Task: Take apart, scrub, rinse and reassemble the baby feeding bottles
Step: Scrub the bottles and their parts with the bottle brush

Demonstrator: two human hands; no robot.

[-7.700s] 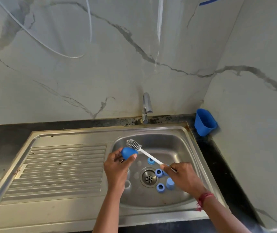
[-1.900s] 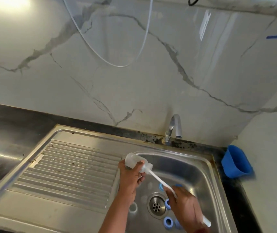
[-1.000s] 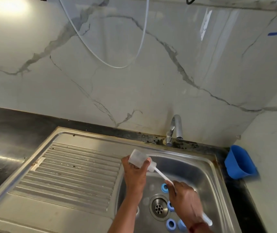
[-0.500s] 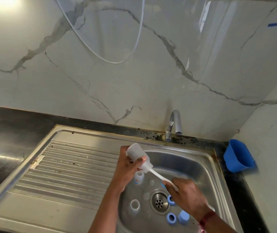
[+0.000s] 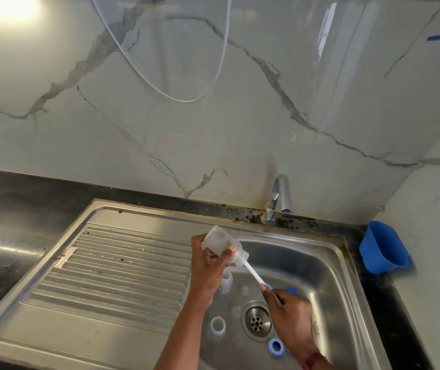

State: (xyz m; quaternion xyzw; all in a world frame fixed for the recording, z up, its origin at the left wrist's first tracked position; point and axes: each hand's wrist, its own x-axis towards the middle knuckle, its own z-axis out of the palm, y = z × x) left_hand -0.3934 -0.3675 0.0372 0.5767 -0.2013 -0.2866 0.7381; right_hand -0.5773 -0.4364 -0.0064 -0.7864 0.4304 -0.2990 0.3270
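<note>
My left hand [image 5: 208, 265] grips a clear bottle body [image 5: 220, 243], tilted with its threaded neck pointing down to the right, above the left side of the sink basin [image 5: 317, 273]. A white bottle brush handle [image 5: 253, 273] runs from the neck to my right hand [image 5: 291, 316], which pinches it; the bristle head is hidden inside the bottle. In the basin stand two other open bottle bodies, one below my left hand [image 5: 227, 283] and one nearer [image 5: 218, 325]. A blue ring [image 5: 275, 346] and other blue parts [image 5: 292, 290] lie around the drain [image 5: 256, 320].
A ribbed steel drainboard [image 5: 112, 273] lies left of the basin. The tap [image 5: 280, 198] stands behind it, with no water running. A blue cup [image 5: 381, 248] leans in the right corner on the black counter [image 5: 13, 209]. A white cable [image 5: 187, 100] hangs on the marble wall.
Earlier my left hand held a blue cap against the brush; it now holds a clear bottle with the brush inside. In the last half second the bottle and brush shifted slightly.
</note>
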